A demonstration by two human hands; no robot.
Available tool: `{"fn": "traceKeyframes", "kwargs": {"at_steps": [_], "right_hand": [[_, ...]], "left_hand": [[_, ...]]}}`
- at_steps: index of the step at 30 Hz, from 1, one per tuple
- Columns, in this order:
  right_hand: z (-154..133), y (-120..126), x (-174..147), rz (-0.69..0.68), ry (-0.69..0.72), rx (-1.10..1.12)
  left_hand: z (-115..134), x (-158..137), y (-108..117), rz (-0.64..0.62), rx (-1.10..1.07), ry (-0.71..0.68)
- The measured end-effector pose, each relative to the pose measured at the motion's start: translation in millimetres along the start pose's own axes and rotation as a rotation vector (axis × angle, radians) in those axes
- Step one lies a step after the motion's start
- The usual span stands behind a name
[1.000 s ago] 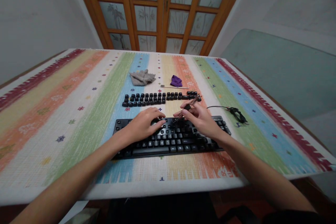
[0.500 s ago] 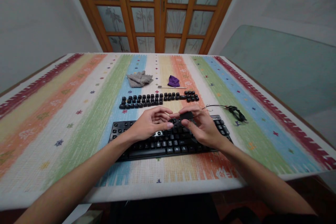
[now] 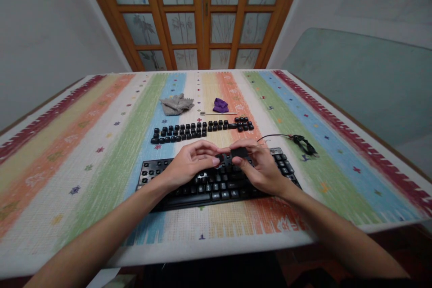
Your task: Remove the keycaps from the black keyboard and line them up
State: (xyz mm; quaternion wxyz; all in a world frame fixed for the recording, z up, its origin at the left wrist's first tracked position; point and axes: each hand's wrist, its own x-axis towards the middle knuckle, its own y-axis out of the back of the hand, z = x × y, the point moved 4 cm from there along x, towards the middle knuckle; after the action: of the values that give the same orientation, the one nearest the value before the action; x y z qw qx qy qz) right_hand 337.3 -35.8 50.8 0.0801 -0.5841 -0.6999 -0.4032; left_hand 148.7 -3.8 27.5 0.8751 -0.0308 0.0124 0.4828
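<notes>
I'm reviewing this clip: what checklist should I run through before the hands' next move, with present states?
1. Right hand gripping the black piece: ok.
2. Left hand securely holding something: cannot tell; the fingers hide any grip.
3. Keyboard resting on the striped cloth: ok.
4. Every keycap fitted: not ok; bare switches show at upper left.
5. Loose keycaps apart from the keyboard: ok, in rows beyond it.
6. Cable bundle off the keyboard: ok.

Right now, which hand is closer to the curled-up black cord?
Right. The right hand is over the keyboard, left of the cord; the left hand is over the keyboard too, but farther left.
</notes>
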Motion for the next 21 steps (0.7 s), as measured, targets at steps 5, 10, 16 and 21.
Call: {"fn": "traceKeyframes", "kwargs": {"at_steps": [5,10,16,21], "right_hand": [[-3,1,1,0.027,0.046,-0.038],[-6,2,1,0.033,0.073,-0.110],[-5,4,1,0.043,0.089,-0.151],[-5,4,2,0.045,0.072,-0.172]], "left_hand": [[0,1,-4,0.072,0.017,-0.006],[7,0,-8,0.151,0.182,-0.116],[27,-5,-11,0.150,0.616,-0.392],[33,-6,-11,0.118,0.867,-0.591]]}}
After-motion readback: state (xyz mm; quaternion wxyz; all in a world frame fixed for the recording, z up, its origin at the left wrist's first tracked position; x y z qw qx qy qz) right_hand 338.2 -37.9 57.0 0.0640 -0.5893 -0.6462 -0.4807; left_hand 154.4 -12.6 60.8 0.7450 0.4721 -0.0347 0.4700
